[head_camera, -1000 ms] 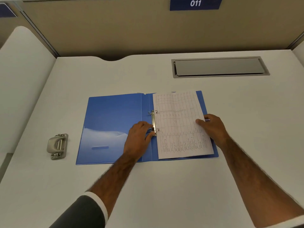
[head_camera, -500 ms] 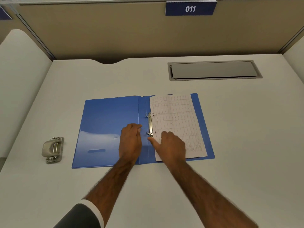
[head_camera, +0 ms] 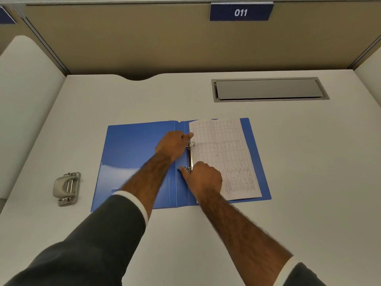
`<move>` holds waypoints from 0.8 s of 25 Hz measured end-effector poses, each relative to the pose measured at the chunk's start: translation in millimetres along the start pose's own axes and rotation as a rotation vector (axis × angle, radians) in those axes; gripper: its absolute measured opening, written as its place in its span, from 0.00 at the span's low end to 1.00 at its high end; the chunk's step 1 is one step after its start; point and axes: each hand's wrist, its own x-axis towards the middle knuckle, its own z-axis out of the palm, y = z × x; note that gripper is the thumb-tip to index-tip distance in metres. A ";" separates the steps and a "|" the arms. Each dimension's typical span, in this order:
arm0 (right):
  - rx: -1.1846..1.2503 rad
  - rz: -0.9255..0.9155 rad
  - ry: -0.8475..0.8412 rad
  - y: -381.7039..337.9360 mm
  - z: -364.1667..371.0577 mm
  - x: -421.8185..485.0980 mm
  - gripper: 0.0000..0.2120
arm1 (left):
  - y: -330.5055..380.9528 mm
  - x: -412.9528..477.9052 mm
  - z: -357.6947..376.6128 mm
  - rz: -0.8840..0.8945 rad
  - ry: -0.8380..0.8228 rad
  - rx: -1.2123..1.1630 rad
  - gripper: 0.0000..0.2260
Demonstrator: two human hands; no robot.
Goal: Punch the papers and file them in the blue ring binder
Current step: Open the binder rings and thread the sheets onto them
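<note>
The blue ring binder (head_camera: 132,149) lies open flat on the white desk. A printed sheet with a grid (head_camera: 224,153) rests on its right half, its left edge at the metal ring mechanism (head_camera: 190,157). My left hand (head_camera: 173,144) is at the upper ring, fingers curled against it. My right hand (head_camera: 203,178) is at the lower ring, fingertips pressing beside it and the palm resting on the paper's lower left corner. Whether the rings are open or shut is unclear.
A grey metal hole punch (head_camera: 66,188) sits on the desk to the left of the binder. A recessed grey cable flap (head_camera: 268,89) is at the back right. A beige partition with a "011" label (head_camera: 240,12) closes off the far side.
My left hand has moved up from the lower part of the spine to the upper ring. My right hand came off the paper's right edge to the lower ring.
</note>
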 end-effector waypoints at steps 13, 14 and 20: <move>0.003 -0.002 -0.041 -3.0 3.0 7.3 0.26 | 26.3 37.5 -4.3 -0.068 -0.220 0.301 0.21; -0.009 -0.010 -0.044 -2.8 3.8 7.5 0.25 | 26.7 37.7 -3.3 -0.049 -0.217 0.325 0.21; -0.019 -0.025 -0.072 -4.1 6.5 10.7 0.22 | 17.6 27.7 -0.2 -0.056 -0.176 0.287 0.22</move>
